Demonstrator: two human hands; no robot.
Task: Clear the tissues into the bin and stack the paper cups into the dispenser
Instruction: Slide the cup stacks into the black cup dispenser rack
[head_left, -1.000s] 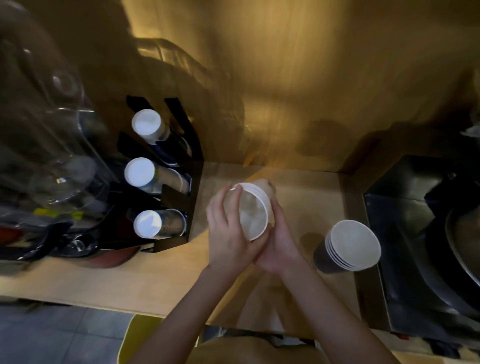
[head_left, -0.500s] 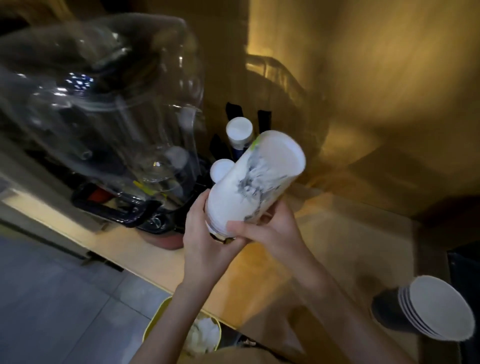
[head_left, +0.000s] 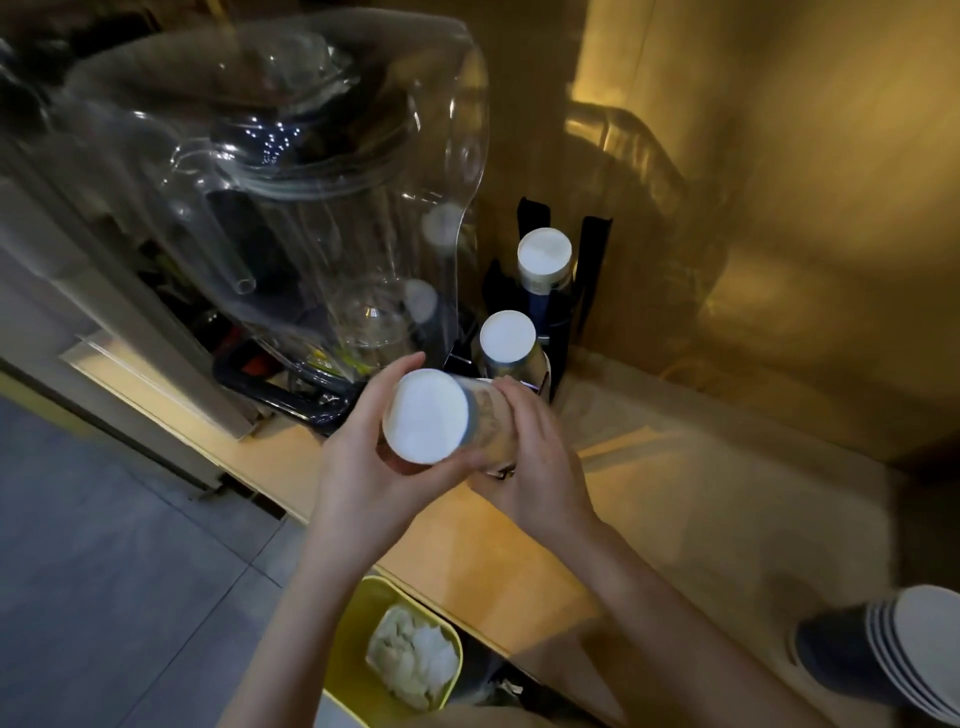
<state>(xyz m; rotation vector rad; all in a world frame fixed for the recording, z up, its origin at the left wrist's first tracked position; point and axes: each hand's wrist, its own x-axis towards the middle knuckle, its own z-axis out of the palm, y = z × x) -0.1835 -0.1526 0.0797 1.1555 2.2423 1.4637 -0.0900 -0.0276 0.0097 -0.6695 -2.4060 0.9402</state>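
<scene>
Both hands hold a stack of paper cups (head_left: 428, 415), its white base turned toward me. My left hand (head_left: 358, 467) wraps the near end and my right hand (head_left: 540, 457) grips the far end, right at the front of the black cup dispenser (head_left: 592, 270). Two cup stacks stand in the dispenser, one at the back (head_left: 544, 253) and one in the middle (head_left: 507, 336). A dark stack of cups (head_left: 883, 654) lies on its side at the counter's right edge. The yellow bin (head_left: 363, 613) below the counter holds crumpled tissues (head_left: 413, 654).
A large clear blender jar (head_left: 291, 197) on a dark base stands left of the dispenser, close to my left hand. The wooden counter (head_left: 675, 509) runs from left to right against a wooden wall. Grey floor tiles (head_left: 104, 571) lie below left.
The view swung left toward the dispenser. The cup stack went from upright and tilted in front of me down to a near-horizontal hold at the dispenser's front slot.
</scene>
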